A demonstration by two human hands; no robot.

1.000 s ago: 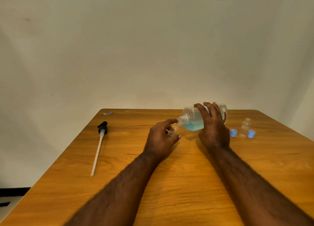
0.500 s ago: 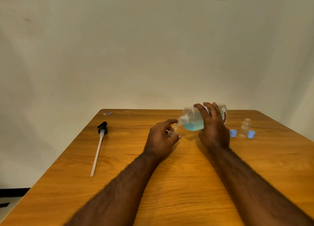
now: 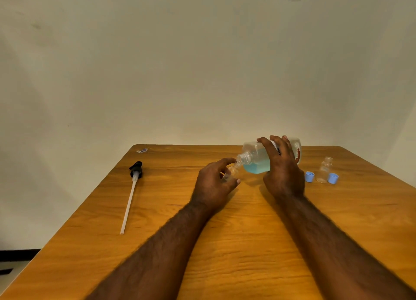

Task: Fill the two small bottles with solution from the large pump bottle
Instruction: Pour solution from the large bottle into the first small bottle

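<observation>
My right hand (image 3: 282, 169) grips the large clear bottle (image 3: 256, 158), tipped almost flat with its open neck pointing left; blue solution lies in its lower side. My left hand (image 3: 215, 184) holds a small clear bottle (image 3: 233, 170) tilted under that neck, mouth against mouth, mostly hidden by my fingers. A second small clear bottle (image 3: 324, 170) stands upright at the right, open, with a blue cap (image 3: 309, 177) on its left and another blue cap (image 3: 333, 178) on its right.
The black pump head with its long white tube (image 3: 132, 191) lies on the left part of the wooden table (image 3: 247, 243). A small wrapper scrap (image 3: 142, 150) sits at the far left corner. A plain wall rises behind the table.
</observation>
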